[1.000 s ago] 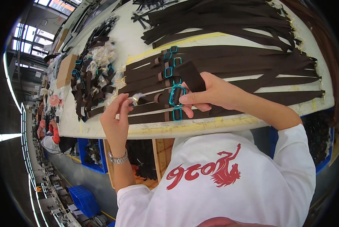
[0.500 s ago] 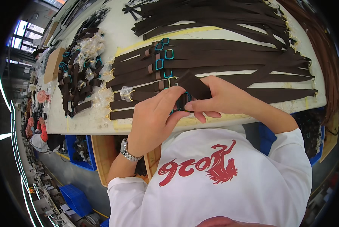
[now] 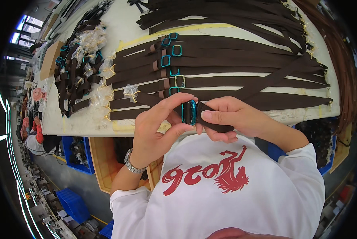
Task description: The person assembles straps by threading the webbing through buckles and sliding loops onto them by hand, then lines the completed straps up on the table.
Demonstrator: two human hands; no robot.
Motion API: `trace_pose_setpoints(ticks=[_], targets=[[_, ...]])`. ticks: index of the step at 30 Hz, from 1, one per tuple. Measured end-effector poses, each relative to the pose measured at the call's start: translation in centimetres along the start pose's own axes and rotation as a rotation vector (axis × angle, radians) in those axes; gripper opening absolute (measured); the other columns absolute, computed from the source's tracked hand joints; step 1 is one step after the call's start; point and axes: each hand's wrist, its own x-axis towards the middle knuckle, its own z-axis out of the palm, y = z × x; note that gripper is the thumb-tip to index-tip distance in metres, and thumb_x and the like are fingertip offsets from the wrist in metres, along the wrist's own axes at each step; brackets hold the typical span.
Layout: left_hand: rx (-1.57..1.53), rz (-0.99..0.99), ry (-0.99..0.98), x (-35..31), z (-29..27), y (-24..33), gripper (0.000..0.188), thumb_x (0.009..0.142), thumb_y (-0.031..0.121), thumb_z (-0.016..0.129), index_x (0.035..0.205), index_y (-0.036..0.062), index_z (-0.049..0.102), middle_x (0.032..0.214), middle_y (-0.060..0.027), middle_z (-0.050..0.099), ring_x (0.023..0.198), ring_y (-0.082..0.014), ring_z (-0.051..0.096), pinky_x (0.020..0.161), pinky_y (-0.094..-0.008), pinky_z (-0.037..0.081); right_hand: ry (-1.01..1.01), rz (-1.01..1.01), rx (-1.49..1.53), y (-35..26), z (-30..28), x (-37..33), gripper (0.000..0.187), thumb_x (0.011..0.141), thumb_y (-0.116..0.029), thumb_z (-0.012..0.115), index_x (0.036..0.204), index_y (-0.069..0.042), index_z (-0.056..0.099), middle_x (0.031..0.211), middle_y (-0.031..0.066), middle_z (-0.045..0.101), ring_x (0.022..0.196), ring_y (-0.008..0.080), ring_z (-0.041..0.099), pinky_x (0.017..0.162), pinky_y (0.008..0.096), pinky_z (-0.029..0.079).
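Observation:
Between my hands, over the table's near edge, is a slide buckle (image 3: pixel 189 112) with a teal sheen. My left hand (image 3: pixel 158 125) pinches it between thumb and fingers. A dark brown strap (image 3: pixel 215 119) runs out of the buckle's right side, and my right hand (image 3: pixel 236 119) grips it with the thumb on top. Just beyond my hands, several dark brown straps (image 3: pixel 242 61) lie side by side on the table, with teal buckles (image 3: pixel 177 50) near their left part. One buckle (image 3: pixel 180 81) there looks pale gold.
Tangled straps with plastic-wrapped hardware (image 3: pixel 87 51) lie at the table's left, beside a cardboard piece (image 3: pixel 51 59). More brown straps (image 3: pixel 226 16) are piled at the back. Below the table edge stand blue bins (image 3: pixel 78 153) and a wooden box (image 3: pixel 102 163). Brown strips (image 3: pixel 341 71) hang at the right.
Both hands have come slightly nearer to me. The strap end, earlier raised beyond the right thumb, now lies toward the lower right, and the buckle is more exposed.

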Motion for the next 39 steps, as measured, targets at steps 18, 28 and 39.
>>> trace_pose_setpoints(ticks=[18,28,39], targets=[[-0.165,-0.219,-0.259,-4.3,1.7,-0.7,0.056,0.08,-0.004,0.087,0.134,-0.002,0.073,0.101,-0.0094,0.08,0.075,-0.0139,0.079,0.069,-0.0252,0.058,0.084,0.178,0.117,4.4,2.1,-1.7,0.037,0.116,-0.025,0.055,0.093,0.001,0.069,0.06,-0.0032,0.049,0.049,0.0025,0.034,0.048,0.0253,0.025],[-0.331,-0.409,-0.081,-4.2,2.6,-0.3,0.057,0.086,-0.012,0.081,0.141,-0.006,0.066,0.119,-0.0145,0.077,0.088,-0.0139,0.078,0.079,-0.0255,0.062,0.207,0.139,0.295,4.9,2.6,-1.3,0.034,0.117,-0.035,0.056,0.105,-0.005,0.066,0.065,-0.0023,0.053,0.049,0.0032,0.036,0.046,0.0224,0.031],[0.095,-0.224,-0.058,-4.5,3.0,2.1,0.056,0.079,0.014,0.095,0.131,0.0043,0.075,0.115,-0.0128,0.08,0.079,-0.0191,0.078,0.073,-0.0291,0.061,0.183,0.074,0.093,5.3,2.2,-1.5,0.03,0.116,-0.029,0.058,0.104,-0.003,0.067,0.067,-0.0024,0.058,0.051,0.0019,0.04,0.046,0.0226,0.03]])
